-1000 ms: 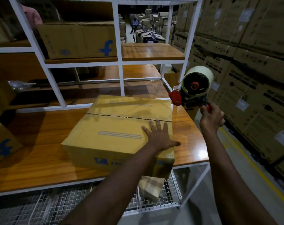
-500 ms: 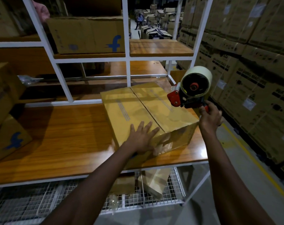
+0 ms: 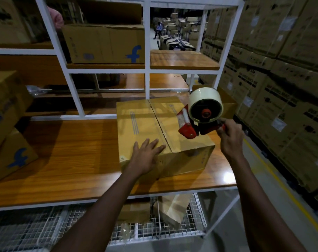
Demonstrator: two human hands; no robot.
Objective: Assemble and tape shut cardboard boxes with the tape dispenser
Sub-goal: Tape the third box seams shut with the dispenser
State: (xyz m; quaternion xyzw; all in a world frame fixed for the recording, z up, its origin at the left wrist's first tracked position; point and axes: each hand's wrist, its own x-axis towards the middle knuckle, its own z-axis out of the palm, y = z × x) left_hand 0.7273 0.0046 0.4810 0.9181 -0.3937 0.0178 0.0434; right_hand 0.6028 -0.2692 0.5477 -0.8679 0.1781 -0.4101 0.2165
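Observation:
A closed cardboard box [image 3: 145, 124] lies on the right part of the wooden table [image 3: 72, 160], its centre seam running from the near edge toward the shelf frame, with clear tape along it. My left hand [image 3: 147, 153] rests flat on the box's near top edge, fingers straight and spread. My right hand [image 3: 229, 137] grips the handle of a red tape dispenser [image 3: 196, 122] carrying a pale tape roll [image 3: 205, 104]. The dispenser hangs just above the box's right half, its red blade end pointing down-left toward the seam.
A white metal shelf frame [image 3: 147, 70] rises behind the box; one shelf holds a printed carton [image 3: 103, 44]. More cartons [image 3: 10, 128] sit at the table's left. A wire basket [image 3: 154, 224] below holds folded cardboard. Stacked cartons [image 3: 281, 88] wall the right aisle.
The box has been turned about a quarter turn on the table, so its seam now runs away from me. My left hand stayed on it; the dispenser has come lower and closer over the box.

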